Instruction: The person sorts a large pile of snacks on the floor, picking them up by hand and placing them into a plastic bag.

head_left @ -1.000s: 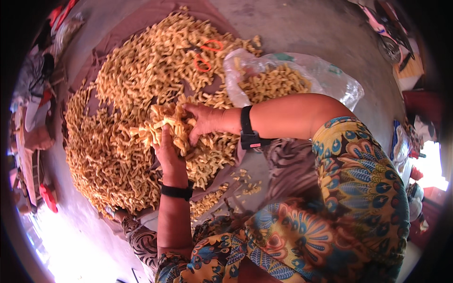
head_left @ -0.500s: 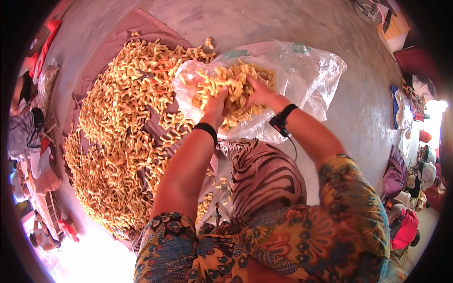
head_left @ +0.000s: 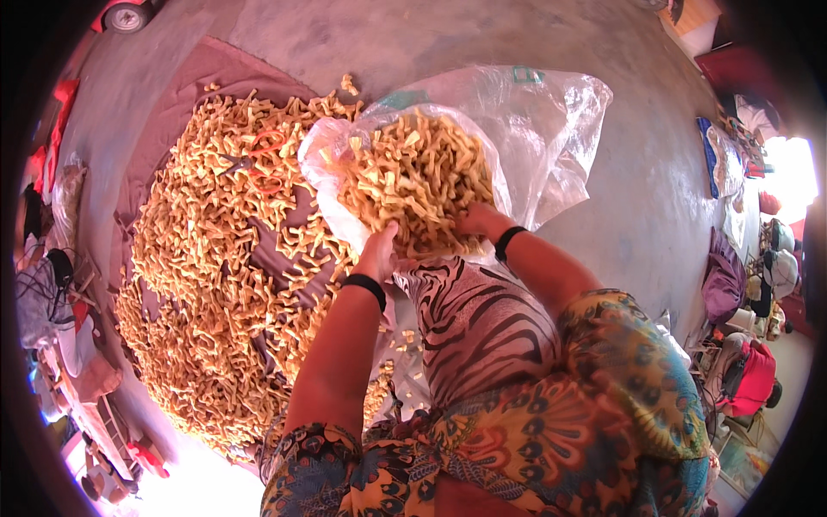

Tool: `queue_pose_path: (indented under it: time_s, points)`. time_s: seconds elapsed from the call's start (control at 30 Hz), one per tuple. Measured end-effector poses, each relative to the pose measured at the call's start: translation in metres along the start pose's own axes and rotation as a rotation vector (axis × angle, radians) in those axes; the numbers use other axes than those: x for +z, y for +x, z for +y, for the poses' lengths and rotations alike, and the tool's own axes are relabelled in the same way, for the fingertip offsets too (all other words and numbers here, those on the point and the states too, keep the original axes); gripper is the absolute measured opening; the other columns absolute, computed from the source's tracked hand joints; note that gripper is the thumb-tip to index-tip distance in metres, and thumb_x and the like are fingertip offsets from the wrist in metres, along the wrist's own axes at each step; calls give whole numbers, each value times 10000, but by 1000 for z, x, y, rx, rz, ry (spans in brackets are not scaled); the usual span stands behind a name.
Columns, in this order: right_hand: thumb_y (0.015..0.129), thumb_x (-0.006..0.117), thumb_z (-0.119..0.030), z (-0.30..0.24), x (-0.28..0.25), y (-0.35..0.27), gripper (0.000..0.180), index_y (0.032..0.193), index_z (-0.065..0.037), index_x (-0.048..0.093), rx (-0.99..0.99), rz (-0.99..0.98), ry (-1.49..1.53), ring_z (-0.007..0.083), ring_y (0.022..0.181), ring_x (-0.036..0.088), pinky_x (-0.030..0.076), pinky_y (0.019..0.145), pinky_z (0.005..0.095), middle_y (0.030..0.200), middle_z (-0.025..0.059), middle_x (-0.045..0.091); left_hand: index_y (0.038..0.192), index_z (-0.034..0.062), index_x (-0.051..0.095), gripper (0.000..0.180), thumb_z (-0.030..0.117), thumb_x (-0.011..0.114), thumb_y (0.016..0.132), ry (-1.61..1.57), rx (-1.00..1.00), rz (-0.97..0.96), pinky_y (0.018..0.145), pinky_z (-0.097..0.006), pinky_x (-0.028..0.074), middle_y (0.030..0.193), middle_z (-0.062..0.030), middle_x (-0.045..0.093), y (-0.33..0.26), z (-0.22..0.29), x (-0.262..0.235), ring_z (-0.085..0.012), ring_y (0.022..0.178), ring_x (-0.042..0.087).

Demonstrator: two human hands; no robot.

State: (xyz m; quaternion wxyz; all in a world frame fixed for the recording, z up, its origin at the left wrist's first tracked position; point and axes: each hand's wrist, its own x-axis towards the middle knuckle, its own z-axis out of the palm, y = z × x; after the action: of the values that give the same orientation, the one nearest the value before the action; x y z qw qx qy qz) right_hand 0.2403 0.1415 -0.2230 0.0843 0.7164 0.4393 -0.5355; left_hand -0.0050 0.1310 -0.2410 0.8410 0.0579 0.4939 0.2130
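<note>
Head view. Both hands meet at the near lip of a clear plastic bag (head_left: 551, 129) that lies open on the grey floor (head_left: 413, 43), straight ahead of the person's knees. The bag's long axis runs away from the body and slightly to the right, mouth toward the person. Inside sits a heap of golden, twisted fried snack pieces (head_left: 418, 177).

Left hand (head_left: 379, 252): fingers curled against the lower left of the heap at the bag's mouth, seemingly cupping pieces; whether it actually grips any I cannot tell. Black band on the wrist.

Right hand (head_left: 478, 221): pressed into the heap's near right edge, fingers buried among the pieces (grasp not readable). Black wristband here too. Both hands touch the heap; neither is clearly nearer.

The big spread of loose snack pieces (head_left: 215, 284) lies left of the bag on a mauve cloth (head_left: 258, 82), touching the bag's left side.

Packaging: the bag is transparent, with a small green printed patch near its far rim. Orange-handled scissors (head_left: 258, 159) rest on the spread.
</note>
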Motion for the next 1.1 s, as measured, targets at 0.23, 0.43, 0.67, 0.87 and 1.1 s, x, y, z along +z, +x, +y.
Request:
queue_pose_path:
  time_s: [0.23, 0.43, 0.67, 0.87, 1.1]
  points:
    - [666, 722, -377, 37, 0, 11, 535, 1081, -72, 577, -424, 352, -141, 296, 950, 603, 477, 810, 381, 978, 207, 626, 1244, 20, 410, 465, 271, 540, 875, 106, 28, 63, 653, -429, 551, 1216, -138, 484, -14, 6, 8, -336, 875, 606]
    - [788, 599, -246, -37, -68, 22, 144, 783, -103, 623, -479, 657, -324, 302, 727, 623, 497, 654, 410, 798, 114, 641, 1397, 99, 87, 755, 218, 583, 840, 188, 105, 104, 776, -480, 501, 1361, -187, 307, -22, 6, 2, -507, 1113, 409]
    - [804, 599, -332, -84, -118, 118, 468, 1211, -121, 507, -194, 803, -229, 299, 1079, 532, 432, 907, 398, 1232, 134, 516, 1294, 38, 313, 666, 207, 642, 740, 890, 421, 487, 865, -445, 447, 1195, -216, 414, -4, 4, 1, -380, 1077, 470]
    - [754, 644, -199, -103, -146, 111, 150, 870, -110, 680, -484, 949, -138, 244, 819, 620, 488, 733, 351, 860, 123, 650, 1380, 133, 285, 708, 233, 632, 771, 1201, 652, 354, 1011, -393, 341, 1360, -235, 281, 9, 39, 24, -363, 1259, 332]
    - [766, 646, -169, -140, -243, 45, 125, 858, -96, 689, -918, 1163, 310, 148, 681, 600, 476, 670, 277, 762, 88, 662, 1388, 103, 263, 746, 267, 636, 764, 1215, 715, 191, 1052, -372, 283, 1409, -207, 295, 35, 43, 23, -361, 1292, 309]
